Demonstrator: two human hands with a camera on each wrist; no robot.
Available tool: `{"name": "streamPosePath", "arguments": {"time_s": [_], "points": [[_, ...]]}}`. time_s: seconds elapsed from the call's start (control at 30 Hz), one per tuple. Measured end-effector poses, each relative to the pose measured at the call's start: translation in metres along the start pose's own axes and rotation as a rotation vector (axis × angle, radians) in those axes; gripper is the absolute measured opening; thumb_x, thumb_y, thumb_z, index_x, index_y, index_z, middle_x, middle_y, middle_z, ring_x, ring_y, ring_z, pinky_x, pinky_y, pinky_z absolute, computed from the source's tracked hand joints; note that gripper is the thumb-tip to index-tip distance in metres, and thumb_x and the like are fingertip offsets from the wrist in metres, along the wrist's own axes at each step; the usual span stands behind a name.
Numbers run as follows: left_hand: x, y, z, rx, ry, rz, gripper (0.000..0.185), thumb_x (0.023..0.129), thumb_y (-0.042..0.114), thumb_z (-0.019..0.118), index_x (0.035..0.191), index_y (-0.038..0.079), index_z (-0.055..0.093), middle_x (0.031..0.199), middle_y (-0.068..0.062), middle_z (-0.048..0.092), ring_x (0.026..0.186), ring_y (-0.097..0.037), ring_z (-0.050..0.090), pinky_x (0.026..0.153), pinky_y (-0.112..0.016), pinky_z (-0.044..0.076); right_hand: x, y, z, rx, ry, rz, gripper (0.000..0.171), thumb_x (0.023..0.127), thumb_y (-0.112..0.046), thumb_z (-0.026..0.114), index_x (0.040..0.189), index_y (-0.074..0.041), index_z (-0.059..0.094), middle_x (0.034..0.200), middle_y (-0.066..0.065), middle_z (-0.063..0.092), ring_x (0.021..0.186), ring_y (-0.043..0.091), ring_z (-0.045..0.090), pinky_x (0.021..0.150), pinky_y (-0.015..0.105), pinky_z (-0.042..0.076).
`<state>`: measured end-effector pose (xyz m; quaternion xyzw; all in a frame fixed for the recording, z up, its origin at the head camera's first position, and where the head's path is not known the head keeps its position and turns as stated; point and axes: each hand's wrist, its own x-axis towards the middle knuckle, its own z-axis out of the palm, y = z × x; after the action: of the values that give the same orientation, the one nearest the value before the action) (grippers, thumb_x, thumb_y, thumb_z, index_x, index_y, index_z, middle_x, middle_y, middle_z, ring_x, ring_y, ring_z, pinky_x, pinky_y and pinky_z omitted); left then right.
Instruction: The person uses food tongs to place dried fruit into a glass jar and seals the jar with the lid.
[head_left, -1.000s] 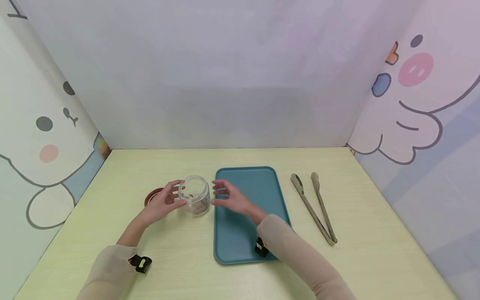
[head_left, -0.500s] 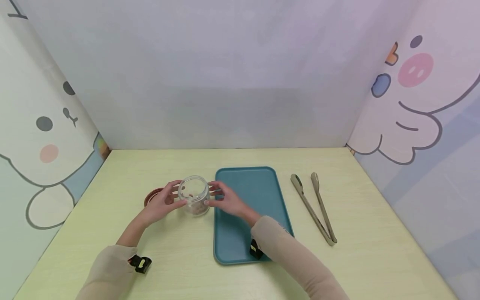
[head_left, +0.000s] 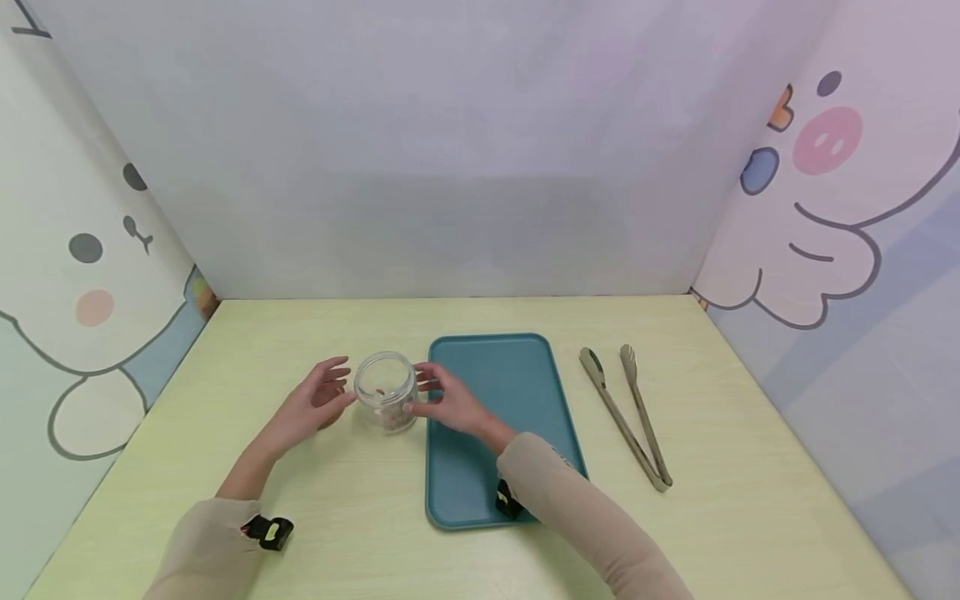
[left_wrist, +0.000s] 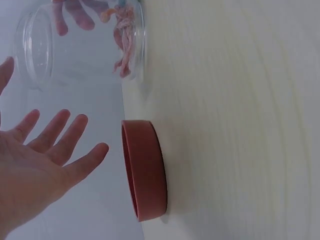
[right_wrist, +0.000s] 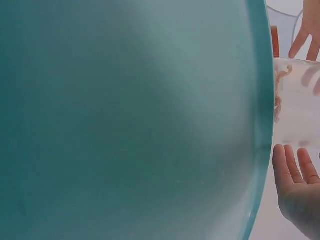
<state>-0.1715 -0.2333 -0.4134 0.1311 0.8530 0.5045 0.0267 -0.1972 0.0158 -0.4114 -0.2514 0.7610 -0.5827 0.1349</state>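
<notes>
A clear glass jar [head_left: 386,392] stands upright on the table, with pinkish stringy pieces [left_wrist: 126,42] at its bottom. To its left is my left hand [head_left: 306,408], fingers spread and apart from the glass. My right hand [head_left: 453,404] is at the jar's right side, thumb toward the front and fingers behind, fingertips right at the glass. Past my left fingers, in the left wrist view, a reddish-brown round lid [left_wrist: 147,170] lies on the table. The left hand hides it in the head view.
A teal rectangular tray [head_left: 498,367] lies just right of the jar, under my right forearm. Farther right are metal tongs [head_left: 626,421], spread apart with their hinge end toward me. Light walls with cartoon animals [head_left: 832,183] enclose the table's back and sides.
My right hand has come left until its fingertips reach the jar. Afterwards my left hand has drawn back slightly to the left, now covering the lid in the head view.
</notes>
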Motion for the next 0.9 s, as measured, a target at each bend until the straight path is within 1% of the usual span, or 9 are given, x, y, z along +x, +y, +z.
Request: {"name": "streamPosePath", "arguments": {"time_s": [0.07, 0.2, 0.37, 0.43, 0.53, 0.6, 0.7, 0.77, 0.9], "points": [[-0.003, -0.002, -0.006, 0.001, 0.021, -0.012, 0.060, 0.088, 0.028, 0.055, 0.136, 0.008, 0.025, 0.127, -0.024, 0.038, 0.111, -0.037, 0.042, 0.089, -0.049, 0.034, 0.001, 0.000, 0.001, -0.004, -0.009, -0.001, 0.057, 0.079, -0.004, 0.065, 0.128, 0.001, 0.037, 0.117, 0.016, 0.045, 0.107, 0.033, 0.045, 0.081, 0.035, 0.045], [-0.009, -0.008, -0.016, 0.018, 0.081, -0.057, 0.061, 0.088, 0.031, 0.053, 0.136, 0.006, 0.024, 0.130, -0.025, 0.034, 0.117, -0.040, 0.035, 0.093, -0.052, 0.029, 0.002, -0.001, 0.002, -0.020, -0.026, -0.006, 0.061, 0.078, -0.005, 0.066, 0.130, 0.000, 0.033, 0.121, 0.016, 0.043, 0.110, 0.032, 0.043, 0.082, 0.042, 0.043], [-0.018, -0.016, -0.027, 0.106, 0.192, -0.143, 0.060, 0.091, 0.035, 0.047, 0.135, 0.000, 0.025, 0.132, -0.026, 0.030, 0.120, -0.043, 0.027, 0.090, -0.059, 0.026, 0.012, 0.022, 0.006, -0.074, -0.034, 0.001, 0.071, 0.077, -0.015, 0.069, 0.135, -0.010, 0.029, 0.125, 0.008, 0.041, 0.112, 0.023, 0.042, 0.083, 0.037, 0.043], [-0.021, -0.019, -0.031, 0.136, 0.211, -0.167, 0.059, 0.092, 0.033, 0.045, 0.134, -0.003, 0.025, 0.132, -0.028, 0.029, 0.119, -0.045, 0.026, 0.089, -0.060, 0.025, 0.017, 0.031, 0.008, -0.101, -0.035, 0.005, 0.075, 0.075, -0.019, 0.071, 0.136, -0.014, 0.027, 0.127, 0.006, 0.040, 0.112, 0.019, 0.042, 0.084, 0.034, 0.042], [-0.023, -0.024, -0.035, 0.173, 0.172, -0.205, 0.057, 0.093, 0.027, 0.043, 0.133, -0.008, 0.022, 0.132, -0.031, 0.025, 0.118, -0.048, 0.025, 0.090, -0.059, 0.025, 0.019, 0.032, 0.009, -0.109, -0.040, 0.006, 0.079, 0.074, -0.021, 0.073, 0.137, -0.014, 0.026, 0.131, 0.008, 0.037, 0.114, 0.019, 0.041, 0.087, 0.035, 0.040], [-0.024, -0.028, -0.037, 0.205, 0.112, -0.227, 0.059, 0.093, 0.024, 0.045, 0.133, -0.010, 0.019, 0.131, -0.033, 0.023, 0.117, -0.050, 0.024, 0.090, -0.058, 0.026, 0.021, 0.033, 0.011, -0.103, -0.043, 0.001, 0.080, 0.072, -0.021, 0.074, 0.137, -0.015, 0.026, 0.133, 0.009, 0.036, 0.114, 0.019, 0.040, 0.088, 0.035, 0.039], [-0.026, -0.032, -0.037, 0.249, 0.018, -0.241, 0.067, 0.089, 0.021, 0.053, 0.132, -0.015, 0.016, 0.128, -0.038, 0.021, 0.115, -0.052, 0.022, 0.088, -0.060, 0.026, 0.023, 0.033, 0.013, -0.103, -0.040, -0.005, 0.083, 0.070, -0.020, 0.075, 0.136, -0.014, 0.026, 0.134, 0.009, 0.034, 0.115, 0.020, 0.040, 0.089, 0.036, 0.038], [-0.027, -0.034, -0.035, 0.276, -0.019, -0.245, 0.075, 0.085, 0.023, 0.059, 0.131, -0.017, 0.015, 0.127, -0.040, 0.020, 0.115, -0.053, 0.021, 0.088, -0.061, 0.025, 0.024, 0.034, 0.015, -0.115, -0.036, -0.007, 0.085, 0.069, -0.020, 0.076, 0.137, -0.014, 0.026, 0.134, 0.009, 0.034, 0.116, 0.019, 0.039, 0.090, 0.037, 0.037], [-0.027, -0.037, -0.031, 0.302, -0.032, -0.214, 0.087, 0.076, 0.028, 0.069, 0.128, -0.020, 0.017, 0.124, -0.041, 0.024, 0.115, -0.053, 0.020, 0.089, -0.062, 0.022, 0.026, 0.034, 0.017, -0.147, -0.028, -0.009, 0.090, 0.067, -0.022, 0.078, 0.137, -0.015, 0.024, 0.133, 0.009, 0.036, 0.116, 0.018, 0.038, 0.093, 0.039, 0.034]]}}
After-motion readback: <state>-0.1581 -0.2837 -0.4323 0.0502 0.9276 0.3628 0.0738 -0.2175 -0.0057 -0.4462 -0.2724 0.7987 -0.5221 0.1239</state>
